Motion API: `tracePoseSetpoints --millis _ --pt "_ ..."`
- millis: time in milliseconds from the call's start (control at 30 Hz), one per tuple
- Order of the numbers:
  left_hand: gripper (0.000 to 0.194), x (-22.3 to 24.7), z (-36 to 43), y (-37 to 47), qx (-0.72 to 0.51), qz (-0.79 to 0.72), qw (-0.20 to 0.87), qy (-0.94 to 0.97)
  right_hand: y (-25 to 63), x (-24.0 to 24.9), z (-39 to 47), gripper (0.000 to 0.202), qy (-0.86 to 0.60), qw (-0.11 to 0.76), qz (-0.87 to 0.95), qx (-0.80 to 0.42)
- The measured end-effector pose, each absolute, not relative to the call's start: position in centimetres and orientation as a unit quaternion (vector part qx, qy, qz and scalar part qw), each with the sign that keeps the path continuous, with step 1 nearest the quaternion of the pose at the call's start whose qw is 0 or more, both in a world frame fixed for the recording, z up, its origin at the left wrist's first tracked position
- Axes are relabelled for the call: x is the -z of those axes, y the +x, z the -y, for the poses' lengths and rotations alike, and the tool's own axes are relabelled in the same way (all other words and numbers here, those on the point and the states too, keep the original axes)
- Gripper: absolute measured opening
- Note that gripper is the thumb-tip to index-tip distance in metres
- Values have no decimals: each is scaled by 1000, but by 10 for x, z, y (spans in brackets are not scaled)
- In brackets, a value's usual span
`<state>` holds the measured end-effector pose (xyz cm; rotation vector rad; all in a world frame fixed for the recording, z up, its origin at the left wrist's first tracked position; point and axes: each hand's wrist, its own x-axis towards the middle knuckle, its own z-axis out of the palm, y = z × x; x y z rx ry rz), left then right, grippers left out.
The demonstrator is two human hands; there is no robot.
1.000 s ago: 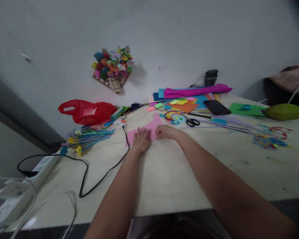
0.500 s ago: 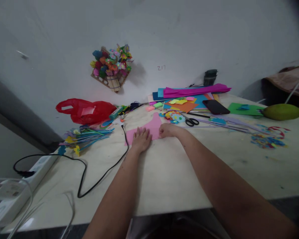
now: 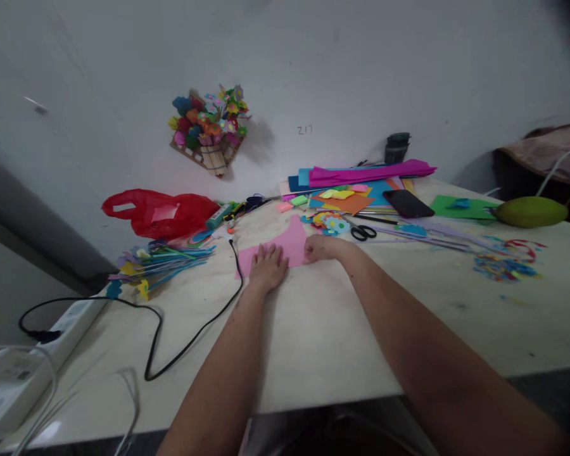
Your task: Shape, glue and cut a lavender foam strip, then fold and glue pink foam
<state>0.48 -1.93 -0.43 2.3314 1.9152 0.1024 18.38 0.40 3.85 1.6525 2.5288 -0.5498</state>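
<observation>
Two bare forearms showing from bottom edge, no sleeves showing anywhere along them. Left hand [image 3: 267, 268] bare: no glove, ring, watch or band showing. Right hand [image 3: 321, 248] likewise bare, wrist wearing nothing. Nails too small to be telling. Upper arms running out of view, clothing not showing.

The pink paper sheet [image 3: 285, 246] lies flat on the pale tabletop, near the middle of the view and a touch toward 12 o'clock. It's a soft, plain pink, its far edge rising to a curved peak at about 1 o'clock. Its lower-left part lies covered, its right edge too, and the stretch between shows smooth and uncreased.
</observation>
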Motion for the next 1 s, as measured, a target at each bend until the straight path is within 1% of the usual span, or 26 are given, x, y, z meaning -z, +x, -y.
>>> tracePoseSetpoints --millis 233,333,633,833,1000 --pt "62 6 17 5 -33 -638 49 768 189 -37 -8 27 533 50 -826 179" --pt "61 6 17 5 -30 -641 49 765 193 -34 -10 30 521 41 -832 185" --pt "62 5 18 8 -21 -647 43 761 204 -27 -18 28 520 39 -831 194" --pt "78 5 19 9 -19 -649 37 760 205 -31 -13 24 529 29 -824 201" --pt "83 7 17 10 -15 -654 25 756 203 -36 -7 23 539 30 -821 186"
